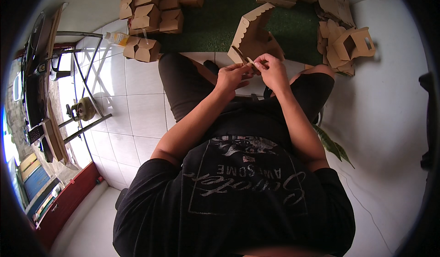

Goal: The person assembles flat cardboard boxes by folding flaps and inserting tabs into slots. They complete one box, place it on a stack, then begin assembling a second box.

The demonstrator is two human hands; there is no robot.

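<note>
The left hand (230, 77) and right hand (272, 70) pinch a thin cardboard piece (238, 54) in their fingertips; I cannot tell whether it joins the open box (247, 25) at their twelve o'clock, by the green mat (206, 32). Closed boxes (147, 17) sit at ten o'clock.

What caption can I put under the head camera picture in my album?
Left hand and right hand meet at an open cardboard box, with more boxes piled beyond.
</note>
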